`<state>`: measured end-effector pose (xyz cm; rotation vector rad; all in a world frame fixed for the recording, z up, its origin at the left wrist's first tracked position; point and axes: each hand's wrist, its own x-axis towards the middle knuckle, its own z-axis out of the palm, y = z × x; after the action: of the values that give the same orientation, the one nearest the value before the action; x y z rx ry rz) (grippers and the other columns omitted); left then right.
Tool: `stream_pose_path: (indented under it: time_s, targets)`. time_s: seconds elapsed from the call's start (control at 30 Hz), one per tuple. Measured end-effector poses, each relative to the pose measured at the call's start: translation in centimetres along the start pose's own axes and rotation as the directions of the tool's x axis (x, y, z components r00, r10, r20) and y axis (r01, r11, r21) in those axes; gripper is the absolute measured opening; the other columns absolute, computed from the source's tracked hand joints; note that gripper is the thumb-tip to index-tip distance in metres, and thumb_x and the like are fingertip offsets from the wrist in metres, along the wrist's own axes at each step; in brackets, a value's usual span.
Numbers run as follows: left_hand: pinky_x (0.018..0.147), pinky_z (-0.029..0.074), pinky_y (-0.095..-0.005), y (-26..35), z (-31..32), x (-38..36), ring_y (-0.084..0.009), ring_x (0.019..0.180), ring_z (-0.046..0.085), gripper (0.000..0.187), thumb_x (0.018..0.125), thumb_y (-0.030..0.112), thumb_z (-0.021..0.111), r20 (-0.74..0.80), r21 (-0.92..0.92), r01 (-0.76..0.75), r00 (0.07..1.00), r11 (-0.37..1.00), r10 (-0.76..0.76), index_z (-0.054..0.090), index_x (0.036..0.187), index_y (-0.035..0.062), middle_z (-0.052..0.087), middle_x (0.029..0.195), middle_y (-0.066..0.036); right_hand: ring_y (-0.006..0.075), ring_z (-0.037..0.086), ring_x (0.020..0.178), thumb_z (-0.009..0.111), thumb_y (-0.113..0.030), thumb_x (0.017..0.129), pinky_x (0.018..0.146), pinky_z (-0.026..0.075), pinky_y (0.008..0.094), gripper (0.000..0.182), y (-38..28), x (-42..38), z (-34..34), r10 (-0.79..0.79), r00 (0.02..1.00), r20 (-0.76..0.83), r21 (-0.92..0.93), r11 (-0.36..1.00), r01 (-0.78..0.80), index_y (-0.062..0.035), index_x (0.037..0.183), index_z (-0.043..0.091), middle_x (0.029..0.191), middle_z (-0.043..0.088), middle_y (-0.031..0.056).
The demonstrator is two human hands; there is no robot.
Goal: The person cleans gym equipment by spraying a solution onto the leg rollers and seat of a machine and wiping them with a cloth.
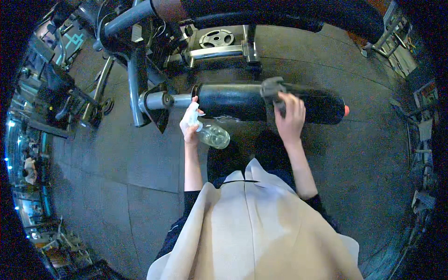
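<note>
My left hand [190, 126] is wrapped round the white trigger head of a clear spray bottle [215, 136], which tilts with its base toward the lower right. The bottle is beside the near edge of a long black padded roller [231, 100] on a gym machine. In my right hand [291, 116] is a bunched dark grey cloth [272, 88], lying over the top of the roller right of its middle. The cloth and fingers are slightly blurred. A red cap [346, 110] shows at the roller's right end.
A metal bracket [158, 100] joins the roller to the machine's upright post [136, 88] at left. Another thick black pad [261, 16] crosses above. Beyond stands a rack with a grey weight plate [216, 39]. Dark floor mats [154, 158] surround me; a distant person [30, 170] is at far left.
</note>
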<state>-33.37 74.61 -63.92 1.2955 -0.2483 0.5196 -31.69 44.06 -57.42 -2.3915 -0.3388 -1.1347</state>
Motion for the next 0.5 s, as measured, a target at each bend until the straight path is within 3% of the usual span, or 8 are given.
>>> stream_pose_path:
  time_s: [0.03,0.13,0.17,0.23,0.33,0.4,0.5]
  targets:
    - [0.092,0.041,-0.0340,-0.3,-0.3,-0.1,-0.0249,0.110,0.054,0.082,0.062,0.042,0.065,0.016,-0.022,0.001,1.000,1.000,-0.001,0.052,0.125,-0.0094,0.043,0.137,-0.025,0.0298,0.055,0.095,0.073,-0.010,0.069,0.082,0.044,0.0413,0.042,0.5,-2.1,-0.1,-0.009,0.999,-0.044,-0.014,1.000,0.008,-0.0151,0.108,0.058,0.100,0.057,0.0071]
    - [0.096,0.040,-0.0371,-0.8,-0.6,-0.2,-0.0304,0.125,0.045,0.082,0.064,0.043,0.066,0.022,0.004,-0.044,0.999,0.999,0.044,0.051,0.125,-0.0095,0.043,0.137,-0.026,0.0286,0.053,0.094,0.073,-0.012,0.067,0.080,0.042,0.0399,0.045,1.0,-3.9,0.2,0.010,0.996,-0.084,-0.106,0.994,-0.019,-0.0196,0.109,0.060,0.102,0.054,0.0050]
    - [0.102,0.035,-0.0400,-0.9,-0.6,-0.3,-0.0337,0.134,0.034,0.083,0.064,0.044,0.066,0.013,-0.027,-0.014,1.000,1.000,0.015,0.050,0.126,-0.0097,0.042,0.137,-0.027,0.0273,0.052,0.093,0.072,-0.015,0.068,0.079,0.042,0.0386,0.043,1.0,-3.4,0.3,0.032,0.997,-0.064,-0.141,0.989,-0.040,-0.0215,0.108,0.061,0.102,0.054,0.0039]
    - [0.102,0.034,-0.0401,-0.6,-0.5,-0.3,-0.0336,0.133,0.035,0.083,0.065,0.044,0.067,0.015,-0.029,0.004,1.000,1.000,-0.004,0.050,0.126,-0.0096,0.042,0.137,-0.027,0.0246,0.052,0.093,0.071,-0.021,0.070,0.077,0.040,0.0365,0.039,0.0,-0.8,0.1,0.092,0.996,-0.012,-0.210,0.973,-0.092,-0.0253,0.108,0.062,0.101,0.055,0.0014]
    - [0.098,0.038,-0.0388,-0.8,-0.6,-0.3,-0.0334,0.133,0.036,0.083,0.064,0.044,0.068,0.007,-0.007,0.017,1.000,1.000,-0.017,0.051,0.125,-0.0093,0.041,0.138,-0.027,0.0220,0.053,0.092,0.071,-0.022,0.073,0.074,0.042,0.0368,0.034,0.1,3.5,1.0,0.128,0.989,0.078,-0.151,0.982,-0.115,-0.0242,0.106,0.063,0.098,0.056,-0.0009]
    - [0.094,0.041,-0.0375,-0.9,-0.5,-0.4,-0.0333,0.133,0.036,0.083,0.064,0.044,0.068,-0.019,0.022,0.025,1.000,0.999,-0.024,0.051,0.125,-0.0093,0.041,0.138,-0.027,0.0242,0.057,0.090,0.070,-0.026,0.075,0.072,0.045,0.0390,0.032,0.9,5.2,2.1,0.158,0.969,0.188,-0.159,0.979,-0.128,-0.0218,0.106,0.063,0.095,0.058,0.0025]
    - [0.083,0.046,-0.0278,-1.6,-1.4,-0.8,-0.0217,0.100,0.054,0.091,0.063,0.037,0.068,-0.007,-0.075,0.054,0.999,0.996,-0.054,0.038,0.131,-0.0157,0.048,0.132,-0.024,0.0282,0.060,0.088,0.068,-0.034,0.075,0.071,0.049,0.0439,0.034,3.2,7.4,5.1,0.186,0.911,0.367,-0.196,0.973,-0.120,-0.0191,0.105,0.064,0.091,0.060,0.0068]
